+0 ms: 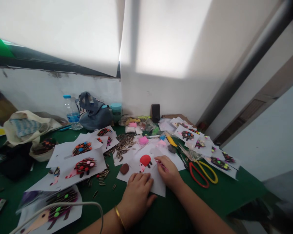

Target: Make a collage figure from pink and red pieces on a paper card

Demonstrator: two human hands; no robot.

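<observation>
A white sheet of paper (154,187) lies on the green table, bearing a small hedgehog figure with a red clay body (145,160), a pink face and dark feet. My left hand (138,191) rests flat on the sheet's near left part, fingers stretched out just below the figure. Just right of the figure, my right hand (168,170) pinches a thin pink stick (162,165); its tip is close to the dark feet. A lump of brown clay (124,168) sits at the sheet's left side. Sunflower seeds (124,144) are heaped on paper behind it.
Scissors (200,172) with red and yellow handles lie to the right. Finished hedgehog pictures (84,165) spread on the left, more (188,135) at the right. Pink clay (143,140), a water bottle (72,112), a blue bag (94,113) and a phone (155,113) stand further back. A pale cable (88,203) crosses front left.
</observation>
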